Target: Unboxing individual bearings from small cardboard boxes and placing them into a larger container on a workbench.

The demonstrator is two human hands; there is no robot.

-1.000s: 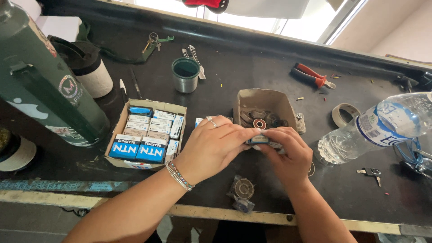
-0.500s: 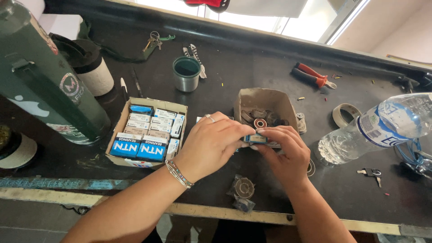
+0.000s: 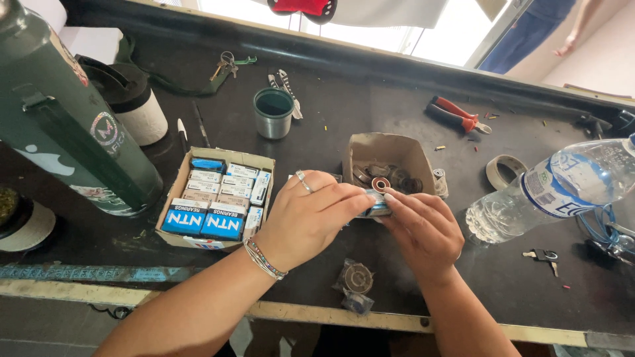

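small blue box (image 3: 372, 207), pinched between both hands' fingers (image 3: 405, 201)

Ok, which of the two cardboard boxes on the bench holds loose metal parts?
The smaller brown cardboard box behind the hands; the bigger cardboard tray to its left holds neat rows of small blue and white cartons.

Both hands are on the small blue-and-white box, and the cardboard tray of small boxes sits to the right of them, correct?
Not quite. The head view shows the cardboard tray of small boxes to the left of the hands. Left hand and right hand do hold the small blue-and-white box.
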